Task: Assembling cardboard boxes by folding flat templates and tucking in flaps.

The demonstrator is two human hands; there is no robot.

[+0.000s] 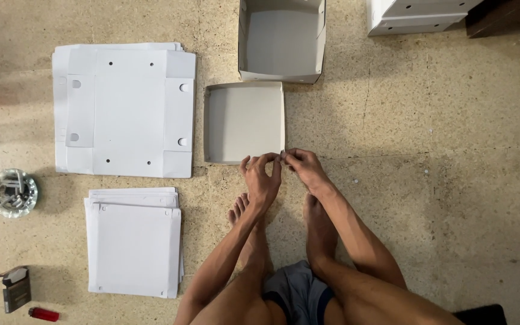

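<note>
Both the left hand and right hand pinch the near corner of a shallow white folded cardboard tray on the speckled stone floor.

A shallow white cardboard box tray, square with low folded-up walls and its open side up, lies flat on the speckled floor near the middle, its near right corner pinched by both hands' fingertips.

I see a glass ashtray at the left edge. A red lighter and a small dark pack lie in the lower left corner.
</note>
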